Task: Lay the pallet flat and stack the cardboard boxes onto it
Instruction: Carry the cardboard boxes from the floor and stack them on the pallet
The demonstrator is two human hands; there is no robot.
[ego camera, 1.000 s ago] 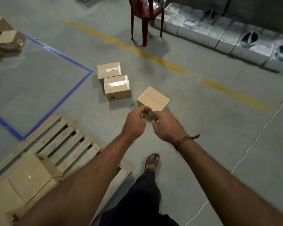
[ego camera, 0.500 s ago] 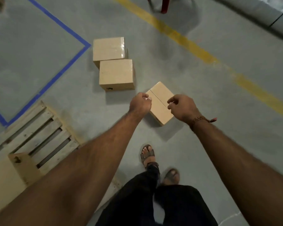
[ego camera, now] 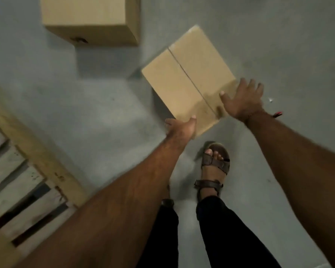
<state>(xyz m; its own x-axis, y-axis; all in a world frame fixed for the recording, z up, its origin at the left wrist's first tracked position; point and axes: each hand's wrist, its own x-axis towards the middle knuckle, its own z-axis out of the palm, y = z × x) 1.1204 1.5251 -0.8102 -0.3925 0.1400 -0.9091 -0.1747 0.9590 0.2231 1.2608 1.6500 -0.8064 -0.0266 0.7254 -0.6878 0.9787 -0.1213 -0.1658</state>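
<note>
On the grey floor [ego camera: 46, 97] just ahead of the person's feet, both hands meet a cardboard box [ego camera: 184, 78] at its near corner. The left hand [ego camera: 182, 128] cups the near left edge, thumb lying on the top face and the other fingers tucked down the side, mostly hidden. The right hand [ego camera: 242, 99] sits at the near right edge with fingers spread, its thumb resting on the top; how firmly it grips cannot be told. The box lies at an angle, its taped seam running diagonally. A second box [ego camera: 89, 16] stands beyond it to the left, apart. The wooden pallet [ego camera: 17, 182] lies flat at lower left. A sandal [ego camera: 215, 163] shows below the box.
</note>
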